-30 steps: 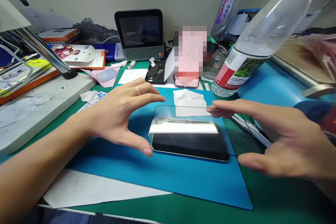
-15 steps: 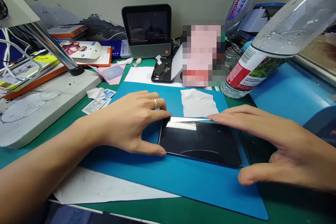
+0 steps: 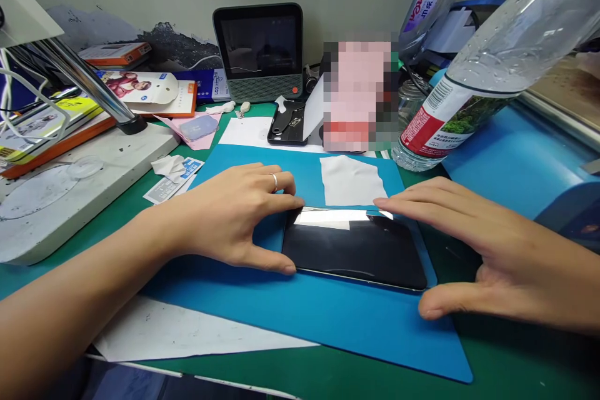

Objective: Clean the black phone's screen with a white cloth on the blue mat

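Your left hand (image 3: 234,219) is bracketing the left end of the black-screened smartphone (image 3: 351,254); I cannot tell whether it is gripping. Your right hand (image 3: 510,256) is spreading wide about the right end. The smartphone is lying flat on the blue mat (image 3: 375,322), near the white wipe (image 3: 352,181).

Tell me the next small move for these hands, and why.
Probably ease the right hand inward to steady the phone: the left hand has thumb and finger at its left end, while the right thumb is spread near the near right corner, contact unclear.
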### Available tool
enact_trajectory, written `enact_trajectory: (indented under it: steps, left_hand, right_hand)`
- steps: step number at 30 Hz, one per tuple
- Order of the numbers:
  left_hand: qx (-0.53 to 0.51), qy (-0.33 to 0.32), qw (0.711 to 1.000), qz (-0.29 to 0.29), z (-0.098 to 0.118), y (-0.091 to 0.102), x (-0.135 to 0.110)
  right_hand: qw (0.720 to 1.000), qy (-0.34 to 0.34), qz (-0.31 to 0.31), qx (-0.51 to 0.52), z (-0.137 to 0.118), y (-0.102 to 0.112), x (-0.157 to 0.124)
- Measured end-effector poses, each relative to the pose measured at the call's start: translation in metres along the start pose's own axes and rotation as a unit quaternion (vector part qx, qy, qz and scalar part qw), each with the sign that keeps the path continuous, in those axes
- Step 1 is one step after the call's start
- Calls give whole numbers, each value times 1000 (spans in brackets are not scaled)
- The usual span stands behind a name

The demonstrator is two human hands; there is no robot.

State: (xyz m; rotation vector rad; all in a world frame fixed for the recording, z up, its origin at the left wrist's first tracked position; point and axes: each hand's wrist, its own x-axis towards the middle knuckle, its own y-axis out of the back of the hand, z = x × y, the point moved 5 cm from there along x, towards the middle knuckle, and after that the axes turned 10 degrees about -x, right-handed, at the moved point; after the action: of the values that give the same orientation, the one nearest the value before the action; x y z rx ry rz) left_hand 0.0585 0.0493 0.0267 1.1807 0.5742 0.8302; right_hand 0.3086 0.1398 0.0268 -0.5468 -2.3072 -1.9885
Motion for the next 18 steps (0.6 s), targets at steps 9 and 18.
enact_trajectory:
  steps: [9,18]
  left_hand:
    - [-28,34,999,1,-1,-6,2]
    - [-54,63,997,-1,-1,-8,1]
  right_hand:
    - [999,10,-38,-25,-5,1,-3]
    - [997,-8,-73,-23,-7,0,-4]
